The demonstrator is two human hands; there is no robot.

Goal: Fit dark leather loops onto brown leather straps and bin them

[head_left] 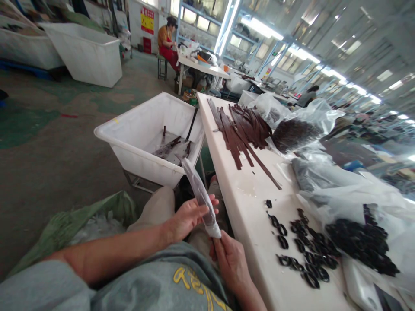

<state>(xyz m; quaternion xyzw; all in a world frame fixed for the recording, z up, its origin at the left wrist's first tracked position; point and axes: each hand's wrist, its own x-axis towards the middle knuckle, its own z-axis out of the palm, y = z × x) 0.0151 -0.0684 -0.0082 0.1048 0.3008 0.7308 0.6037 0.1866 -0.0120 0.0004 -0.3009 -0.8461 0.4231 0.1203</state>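
A long, narrow see-through plastic sleeve stands tilted above my lap, with something strip-like and greyish inside that I cannot make out well. My left hand grips it at mid-length, thumb across the front and fingers behind. Down at its lower end, my right hand pinches the bunched plastic between thumb and fingers. Brown straps lie fanned out on the white table to the right. Nearer to me on the same table are many small black loops, some in a loose row.
A white tub with sleeved dark strips inside stands ahead, against the table's left side. Plastic bags crowd the table's right. A green sack lies at my left. Further back, a person sits at another table.
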